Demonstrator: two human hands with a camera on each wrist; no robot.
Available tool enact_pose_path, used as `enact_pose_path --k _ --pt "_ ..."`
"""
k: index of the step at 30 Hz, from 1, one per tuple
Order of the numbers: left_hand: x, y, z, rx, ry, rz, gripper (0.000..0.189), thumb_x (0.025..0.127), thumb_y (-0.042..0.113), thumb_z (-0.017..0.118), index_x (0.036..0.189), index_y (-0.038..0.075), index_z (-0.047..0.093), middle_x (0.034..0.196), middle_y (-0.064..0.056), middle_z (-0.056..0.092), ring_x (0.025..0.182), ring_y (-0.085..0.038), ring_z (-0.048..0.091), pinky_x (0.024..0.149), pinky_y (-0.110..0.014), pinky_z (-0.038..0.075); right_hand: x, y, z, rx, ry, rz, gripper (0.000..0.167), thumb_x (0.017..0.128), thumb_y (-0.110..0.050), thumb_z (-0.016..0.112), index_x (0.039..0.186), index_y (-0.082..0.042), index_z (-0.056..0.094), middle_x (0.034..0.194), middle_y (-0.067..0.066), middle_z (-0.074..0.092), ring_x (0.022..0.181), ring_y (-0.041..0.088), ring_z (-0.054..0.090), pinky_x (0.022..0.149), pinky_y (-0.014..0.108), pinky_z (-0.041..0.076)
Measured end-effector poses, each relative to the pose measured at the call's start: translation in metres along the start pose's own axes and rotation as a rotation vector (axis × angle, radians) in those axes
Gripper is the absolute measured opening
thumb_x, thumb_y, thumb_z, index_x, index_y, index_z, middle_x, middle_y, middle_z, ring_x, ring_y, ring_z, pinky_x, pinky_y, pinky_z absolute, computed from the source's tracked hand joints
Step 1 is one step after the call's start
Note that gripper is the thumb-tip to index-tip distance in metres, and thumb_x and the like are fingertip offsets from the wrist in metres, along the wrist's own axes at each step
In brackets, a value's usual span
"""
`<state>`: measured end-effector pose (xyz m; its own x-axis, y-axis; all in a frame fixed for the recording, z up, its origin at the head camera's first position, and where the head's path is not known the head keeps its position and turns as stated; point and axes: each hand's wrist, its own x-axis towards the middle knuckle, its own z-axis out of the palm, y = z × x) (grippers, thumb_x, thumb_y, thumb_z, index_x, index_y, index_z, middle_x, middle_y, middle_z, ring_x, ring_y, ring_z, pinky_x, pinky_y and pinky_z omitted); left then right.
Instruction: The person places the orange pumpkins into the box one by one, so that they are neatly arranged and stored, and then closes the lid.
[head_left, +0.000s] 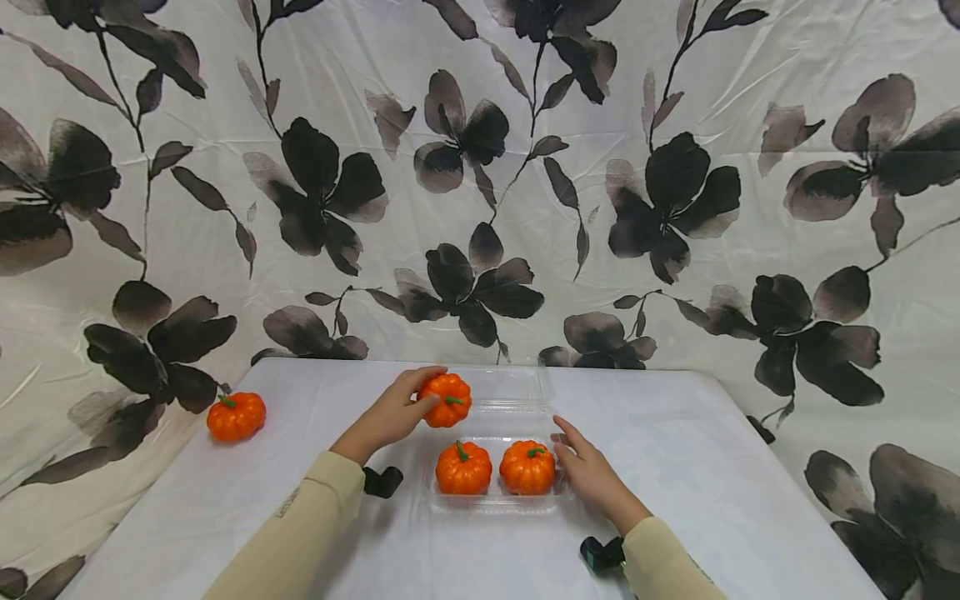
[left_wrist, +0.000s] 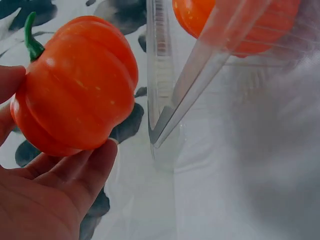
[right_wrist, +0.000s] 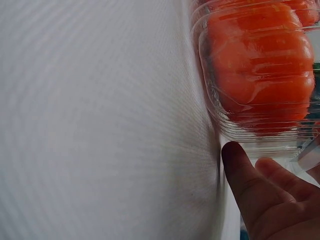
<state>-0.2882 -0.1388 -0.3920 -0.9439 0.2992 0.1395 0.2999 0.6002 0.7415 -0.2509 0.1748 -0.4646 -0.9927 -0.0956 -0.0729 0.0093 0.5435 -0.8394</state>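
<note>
The left hand (head_left: 393,417) pinches an orange pumpkin (head_left: 447,402) between thumb and fingers, its green stem bare, up over the left side of a clear plastic container (head_left: 495,502). In the left wrist view, the container's see-through wall stands between that pumpkin and the fruit inside. The right hand (head_left: 592,477) has its fingers spread at the container's right side; whether they press on the plastic is hard to tell. Inside sit a left pumpkin (head_left: 463,469) and a right pumpkin (head_left: 527,468), side by side and just apart. The lid (head_left: 513,386) lies folded back behind them. Farther off, a lone pumpkin (head_left: 237,417) rests near the white tabletop's (head_left: 675,467) left edge, before a flowered cloth (head_left: 570,250).
</note>
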Motion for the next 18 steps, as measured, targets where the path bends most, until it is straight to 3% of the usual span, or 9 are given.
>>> enact_pose_path --k 18 --pt "0.005 0.01 0.014 0.133 -0.041 0.099 0.045 0.094 0.02 0.063 0.137 0.021 0.052 0.136 -0.011 0.049 0.121 -0.027 0.052 0.099 -0.045 0.051 -0.001 -0.001 0.0 -0.002 0.004 -0.002 0.052 0.102 -0.027 0.042 0.153 -0.024 0.029 0.145 0.016 0.048 0.121 0.035 0.057 0.101 0.057 0.045"
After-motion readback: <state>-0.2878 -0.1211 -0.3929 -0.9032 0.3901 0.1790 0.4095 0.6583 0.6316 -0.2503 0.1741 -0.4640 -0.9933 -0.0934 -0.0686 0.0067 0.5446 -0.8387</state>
